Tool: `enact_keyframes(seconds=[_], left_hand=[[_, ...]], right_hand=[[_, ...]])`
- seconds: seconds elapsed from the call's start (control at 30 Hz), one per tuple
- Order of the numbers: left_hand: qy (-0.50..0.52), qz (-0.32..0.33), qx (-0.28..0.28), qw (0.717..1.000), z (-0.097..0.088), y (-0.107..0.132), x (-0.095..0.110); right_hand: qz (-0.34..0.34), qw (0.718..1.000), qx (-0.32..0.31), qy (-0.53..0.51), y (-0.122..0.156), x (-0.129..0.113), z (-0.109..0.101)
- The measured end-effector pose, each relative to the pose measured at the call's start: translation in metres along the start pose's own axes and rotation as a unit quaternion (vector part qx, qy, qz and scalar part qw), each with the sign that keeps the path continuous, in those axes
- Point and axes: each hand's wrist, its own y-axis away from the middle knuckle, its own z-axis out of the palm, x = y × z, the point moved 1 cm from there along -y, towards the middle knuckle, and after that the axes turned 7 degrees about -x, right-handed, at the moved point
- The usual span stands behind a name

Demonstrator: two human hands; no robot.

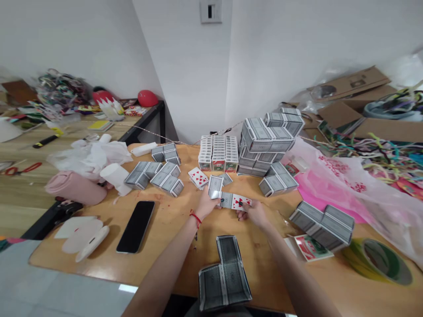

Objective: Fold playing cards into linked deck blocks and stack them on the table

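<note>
My left hand [207, 206], with a red string around its wrist, pinches grey-backed playing cards [215, 185] at the middle of the table. My right hand [254, 213] grips the end of a folded or joined strip of playing cards [238, 201], whose right part shows red hearts. The strip reaches across to my left fingertips. Just behind lies a small pile of loose cards with a face-up red card [198, 177]. Closest to me stands an L-shaped block folded from grey-backed cards [225, 276], between my forearms.
Several card blocks [167, 178] sit at left, with a taller card stack [264, 141] at the back right beside boxed card decks [218, 152]. A black phone [135, 226] lies left. Yellow tape [358, 259] and pink plastic wrapping [325, 185] occupy the right.
</note>
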Motion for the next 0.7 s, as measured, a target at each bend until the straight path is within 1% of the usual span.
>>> enact_keyframes(seconds=[0.17, 0.33, 0.53, 0.6, 0.7], left_hand=[[0.013, 0.003, 0.002, 1.0, 0.0008, -0.0007, 0.0001], [0.036, 0.007, -0.02, 0.999, -0.0029, -0.0011, 0.0017], [0.042, -0.003, -0.025, 0.999, -0.0087, -0.0022, 0.0029], [0.044, -0.004, -0.027, 0.999, -0.0085, -0.002, 0.0039], [0.046, -0.002, -0.019, 0.999, -0.0081, -0.0014, 0.0039]], right_hand=[[-0.018, 0.999, 0.026, -0.027, -0.0008, 0.0022, 0.0027], [-0.04, 0.998, -0.005, -0.052, 0.0028, 0.0015, -0.0009], [-0.028, 0.998, -0.011, -0.062, 0.0059, -0.0003, -0.0043], [-0.027, 0.998, -0.012, -0.056, 0.0065, -0.0022, -0.0038], [-0.021, 0.999, -0.016, -0.019, 0.0081, -0.0063, -0.0028]])
